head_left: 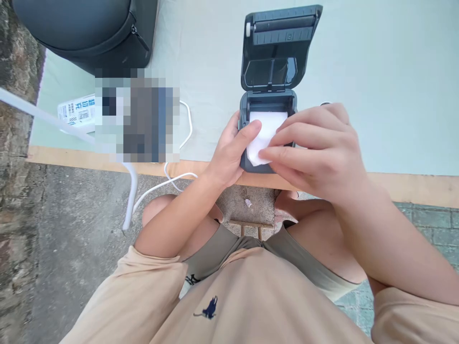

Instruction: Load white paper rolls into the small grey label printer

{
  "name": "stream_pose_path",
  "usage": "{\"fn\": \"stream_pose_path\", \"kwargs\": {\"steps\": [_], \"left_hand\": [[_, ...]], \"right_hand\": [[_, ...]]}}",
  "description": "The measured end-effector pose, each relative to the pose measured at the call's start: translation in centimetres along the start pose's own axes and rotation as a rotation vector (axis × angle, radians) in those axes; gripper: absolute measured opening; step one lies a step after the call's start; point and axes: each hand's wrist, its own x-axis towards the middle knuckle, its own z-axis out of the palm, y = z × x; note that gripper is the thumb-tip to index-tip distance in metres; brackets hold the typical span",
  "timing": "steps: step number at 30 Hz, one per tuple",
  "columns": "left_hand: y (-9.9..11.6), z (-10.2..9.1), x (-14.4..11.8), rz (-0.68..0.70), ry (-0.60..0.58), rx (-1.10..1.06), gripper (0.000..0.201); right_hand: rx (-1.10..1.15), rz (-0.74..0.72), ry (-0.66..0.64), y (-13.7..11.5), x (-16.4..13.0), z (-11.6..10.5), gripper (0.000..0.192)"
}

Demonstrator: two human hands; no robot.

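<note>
A dark portable label printer (269, 98) is at the table's front edge with its lid (278, 48) swung up and back. A black roller crosses the inside of the lid. White paper (267, 131) lies in the open compartment, its loose end toward me. My left hand (234, 150) grips the printer's left side, its thumb resting over the paper. From the right, my right hand (319, 143) pinches the paper's front edge between thumb and fingers. That hand hides the printer's right front corner and part of the paper.
On the left of the table (380, 95) are a black bag (89, 33), a white box (77, 114) with blue lettering and a pixelated patch. A white cable (190, 122) runs over the front edge. A white tube (131, 191) crosses at left. A small scrap (248, 203) lies on the ground.
</note>
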Motion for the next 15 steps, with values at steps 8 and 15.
{"fn": "stream_pose_path", "kwargs": {"steps": [8, 15], "left_hand": [[0.0, -0.2, 0.0, 0.001, 0.024, 0.086, 0.068], [-0.2, -0.3, 0.0, 0.024, 0.02, 0.066, 0.063]], "right_hand": [[-0.011, 0.131, -0.078, 2.5, -0.8, -1.2, 0.018], [0.015, 0.219, -0.24, 2.4, -0.6, -2.0, 0.041]]}}
